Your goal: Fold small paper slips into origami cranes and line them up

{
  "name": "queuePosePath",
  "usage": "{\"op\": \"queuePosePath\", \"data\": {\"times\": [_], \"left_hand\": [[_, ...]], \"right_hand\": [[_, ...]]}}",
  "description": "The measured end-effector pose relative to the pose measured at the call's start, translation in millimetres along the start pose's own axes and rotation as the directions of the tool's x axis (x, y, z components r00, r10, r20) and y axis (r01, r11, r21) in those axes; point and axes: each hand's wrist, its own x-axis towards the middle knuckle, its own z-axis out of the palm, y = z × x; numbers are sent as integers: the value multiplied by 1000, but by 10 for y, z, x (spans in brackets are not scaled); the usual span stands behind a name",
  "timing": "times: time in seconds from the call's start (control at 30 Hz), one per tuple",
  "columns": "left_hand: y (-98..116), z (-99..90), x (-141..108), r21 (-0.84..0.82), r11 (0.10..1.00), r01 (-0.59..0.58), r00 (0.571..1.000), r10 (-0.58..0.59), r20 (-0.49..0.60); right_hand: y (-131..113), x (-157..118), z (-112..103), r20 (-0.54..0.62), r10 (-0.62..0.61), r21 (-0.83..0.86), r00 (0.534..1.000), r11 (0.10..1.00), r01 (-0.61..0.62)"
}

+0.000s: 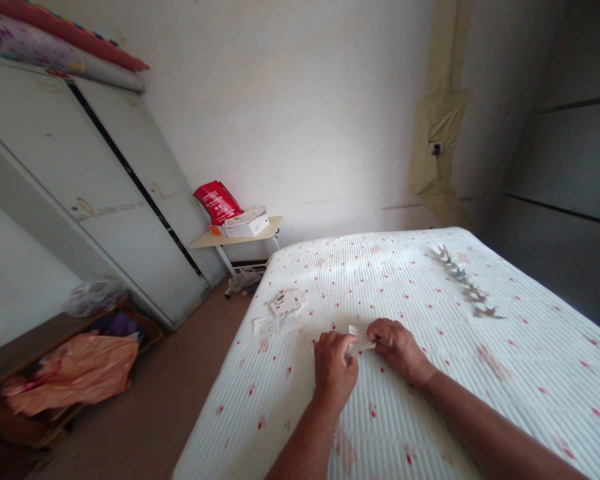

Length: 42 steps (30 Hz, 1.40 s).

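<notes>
Both hands are low over a white ribbed mattress [380, 427] with small red marks. A small piece of printed paper [361, 337] lies between them. My left hand [334, 363] is closed on its left side, thumb and fingers bent together. My right hand [397, 347] pinches its right side, fingers curled. Left of and beyond my left hand lie more printed paper sheets [267, 327], with a paler piece [287, 304] on top. A row of small folded paper shapes [464, 283] stretches across the mattress at the right.
A small table [203, 241] beyond the mattress holds a red bag [217, 202] and a white box [249, 228]. Pale cabinets [115, 200] stand at the left, with an orange plastic bag [83, 370] below. A taped wall socket [435, 149] is at the back.
</notes>
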Motion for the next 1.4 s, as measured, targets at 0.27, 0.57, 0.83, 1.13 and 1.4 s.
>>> {"op": "queuePosePath", "data": {"times": [0.27,0.57,0.83,1.13,1.4], "left_hand": [[1,-8,10,-26,997,-66,998,67,17],[-27,-9,13,-43,995,-92,994,89,-60],[-3,-45,5,-77,990,-117,978,102,-183],[-8,-59,10,-344,939,20,994,-54,-92],[-81,-23,32,-608,772,184,976,-218,19]], "right_hand": [[38,-16,15,-18,-4,161,1000,987,7],[46,-29,32,-54,-8,207,998,978,19],[-31,-36,-15,-64,-19,182,998,983,31],[-167,-53,-51,116,118,473,986,867,-160],[-105,-70,34,303,181,587,936,738,-333]]}}
